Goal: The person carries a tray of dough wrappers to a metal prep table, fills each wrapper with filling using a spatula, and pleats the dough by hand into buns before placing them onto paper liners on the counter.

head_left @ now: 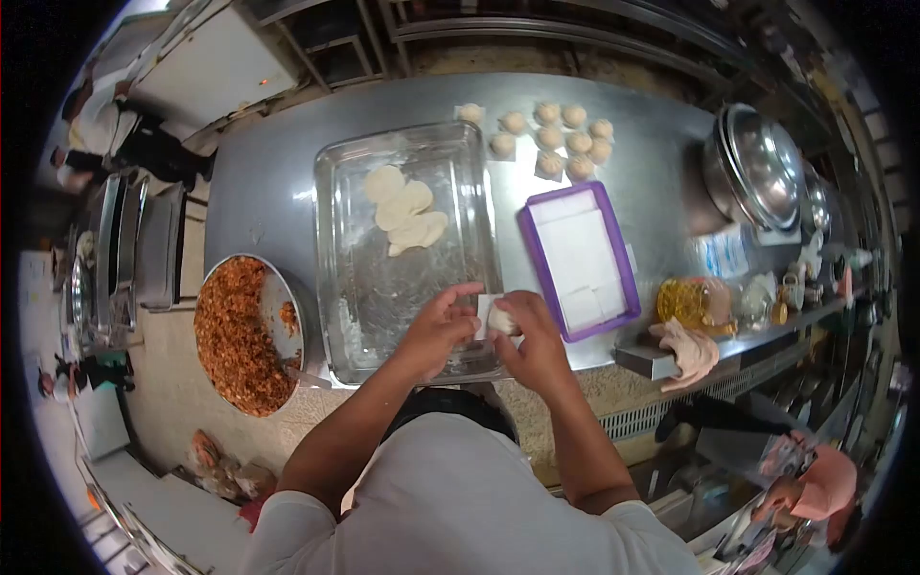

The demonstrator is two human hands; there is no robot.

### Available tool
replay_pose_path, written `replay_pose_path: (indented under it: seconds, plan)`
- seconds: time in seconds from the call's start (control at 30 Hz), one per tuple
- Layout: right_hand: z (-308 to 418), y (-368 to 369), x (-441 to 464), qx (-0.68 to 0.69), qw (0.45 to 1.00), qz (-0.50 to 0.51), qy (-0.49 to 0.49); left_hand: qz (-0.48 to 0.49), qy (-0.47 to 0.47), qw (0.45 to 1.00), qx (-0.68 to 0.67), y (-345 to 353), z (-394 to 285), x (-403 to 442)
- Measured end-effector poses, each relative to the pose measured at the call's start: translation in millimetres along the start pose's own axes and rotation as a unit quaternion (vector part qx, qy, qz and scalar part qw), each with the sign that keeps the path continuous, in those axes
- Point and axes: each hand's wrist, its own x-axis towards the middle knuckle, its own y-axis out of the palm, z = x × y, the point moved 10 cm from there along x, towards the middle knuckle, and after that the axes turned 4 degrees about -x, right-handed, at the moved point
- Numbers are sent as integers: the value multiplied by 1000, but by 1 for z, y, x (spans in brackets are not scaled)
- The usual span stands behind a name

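sitting gripped in right hand [537, 347], bun [501, 321] beside paper [483, 309] held by left hand [434, 335]

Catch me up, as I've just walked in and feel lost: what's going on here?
Someone is handling a bun over the near edge of a tray. Their right hand grips the bun, while the left hand seems to hold a paper square beside it. Flat dough rounds lie in the tray. To the left, a bowl holds reddish-brown filling; to the right, a purple box holds white paper. More buns sit farther back on the table.
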Motion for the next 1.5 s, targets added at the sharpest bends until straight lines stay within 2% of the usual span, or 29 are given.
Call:
replay_pose_path:
  seconds: [0.03, 0.1, 0.23, 0.27, 0.33, 0.37, 0.43, 0.47, 0.5, 0.57, 0.63, 0.73, 0.8, 0.83, 0.9, 0.97, 1.03, 1.1, 1.17, 1.23, 1.3, 1.37, 1.4, 1.43, 1.47, 1.5]
  plan:
    - [-5, -3, 12, -8, 1000, -10, -19, -17, -5, 997, -80, -8, 0, -3]
    - [-17, -16, 44, -15, 999, -37, -28, -30, 14, 995, -97, -17, -14, -13]
    - [-37, -42, 139, -202, 967, -143, -59, -67, 52, 991, -106, -44, -20, -34]
    - [-45, -36, 168, -235, 959, -135, -76, -78, 58, 989, -111, -52, -18, -39]
    - [-99, -5, 217, -280, 957, -61, -36, -102, 66, 986, -111, -66, -10, -47]
    - [-98, -2, 221, -276, 958, -56, -43, -109, 71, 985, -114, -69, -6, -52]
    - [-95, 18, 236, -410, 912, 14, 22, -120, 79, 981, -133, -78, -2, -63]
    - [-74, 16, 237, -385, 921, -52, -13, -130, 87, 978, -137, -87, -1, -67]
    - [-65, 34, 242, -382, 923, -45, -25, -127, 103, 974, -160, -94, 2, -72]
    - [-51, 77, 240, -207, 974, -2, -95, -129, 114, 967, -188, -99, 8, -86]
    - [-51, 133, 249, -170, 978, 41, -115, -154, 108, 959, -210, -105, 6, -98]
    - [-35, 183, 261, -201, 975, 45, -89, -144, 133, 964, -181, -106, -2, -112]
    - [-36, 203, 267, -325, 941, -13, -93, -151, 153, 962, -168, -110, -5, -125]
    - [-31, 212, 271, -319, 942, -8, -101, -150, 166, 962, -154, -111, -9, -133]
    - [-41, 218, 284, -339, 940, 19, -39, -162, 175, 959, -157, -119, -10, -150]
    - [-80, 241, 307, -213, 972, 100, 9, -165, 185, 953, -172, -128, -3, -163]
    - [-49, 222, 298, -135, 988, 65, -40, -170, 197, 946, -195, -140, -2, -172]
    - [7, 190, 270, -10, 998, -3, -61, -168, 208, 939, -218, -153, -2, -176]
    - [70, 170, 222, 41, 997, -19, -66, -160, 254, 918, -259, -165, -9, -175]
    - [104, 192, 166, -9, 991, 93, -100, -185, 225, 901, -321, -179, -10, -159]
    - [160, 216, 89, 52, 923, 245, -292, -206, 190, 883, -376, -197, -6, -149]
    - [182, 217, 55, 77, 927, 240, -279, -137, 184, 854, -467, -205, -10, -141]
    - [183, 220, 42, 70, 928, 238, -279, -133, 197, 846, -477, -207, -21, -150]
    - [169, 219, 40, 50, 957, 197, -208, -128, 196, 846, -480, -215, -23, -154]
    - [155, 219, 38, 31, 978, 154, -135, -137, 225, 863, -430, -228, -29, -163]
    - [159, 226, 30, 25, 979, 154, -130, -146, 251, 878, -381, -240, -34, -173]
